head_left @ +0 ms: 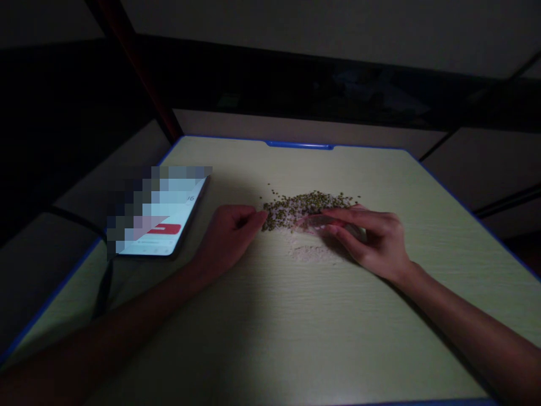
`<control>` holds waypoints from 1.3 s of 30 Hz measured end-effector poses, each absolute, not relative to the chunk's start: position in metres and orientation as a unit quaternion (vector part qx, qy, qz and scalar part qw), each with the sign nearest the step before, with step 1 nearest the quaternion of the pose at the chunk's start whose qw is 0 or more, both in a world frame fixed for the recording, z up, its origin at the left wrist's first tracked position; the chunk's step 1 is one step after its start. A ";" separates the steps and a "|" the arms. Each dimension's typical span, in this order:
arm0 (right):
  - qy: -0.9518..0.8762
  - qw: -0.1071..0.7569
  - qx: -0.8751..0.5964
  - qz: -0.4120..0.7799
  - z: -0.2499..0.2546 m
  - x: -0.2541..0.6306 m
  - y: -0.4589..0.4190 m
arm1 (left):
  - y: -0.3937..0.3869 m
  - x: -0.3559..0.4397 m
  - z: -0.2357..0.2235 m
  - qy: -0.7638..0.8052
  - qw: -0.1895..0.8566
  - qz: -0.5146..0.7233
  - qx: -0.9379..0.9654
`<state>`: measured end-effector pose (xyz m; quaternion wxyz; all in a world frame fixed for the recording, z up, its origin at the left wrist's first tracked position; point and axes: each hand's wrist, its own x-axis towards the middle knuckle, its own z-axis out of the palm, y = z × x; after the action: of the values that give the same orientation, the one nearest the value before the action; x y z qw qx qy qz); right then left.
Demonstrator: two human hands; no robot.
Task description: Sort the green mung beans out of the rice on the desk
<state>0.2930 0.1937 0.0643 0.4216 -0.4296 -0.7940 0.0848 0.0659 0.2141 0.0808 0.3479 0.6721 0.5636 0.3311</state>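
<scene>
A loose heap of small green beans (315,200), with pale grains mixed among them, is spread over the middle of the table. My left hand (234,228) rests at the heap's left edge, closed, thumb and fingers together; whatever may be between them is hidden. At the right side, my right hand (378,237) grips a clear, see-through object (313,224) between thumb and fingers, low over the heap. Its exact kind is too dim to tell. Nearer to me lies a separate patch of pale grains (311,253), just below the clear object.
A lit phone (180,225) lies on the table's left side, partly blurred out. A dark cable (103,287) runs beside it. The pale wood-grain table (270,344) has a blue edge and a raised blue strip (300,145) at the far side. Surroundings are dark.
</scene>
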 end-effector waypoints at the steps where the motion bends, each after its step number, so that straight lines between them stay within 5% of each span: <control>1: -0.794 0.422 -0.429 0.085 0.064 0.293 0.194 | 0.214 0.066 0.081 0.563 0.349 0.332 0.672; 39: -0.807 0.424 -0.407 0.053 0.063 0.294 0.196 | 0.215 0.065 0.080 0.556 0.355 0.335 0.673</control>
<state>0.2945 0.1962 0.0634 0.4243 -0.4069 -0.8072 0.0525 0.0654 0.2146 0.0804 0.3548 0.6730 0.5558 0.3350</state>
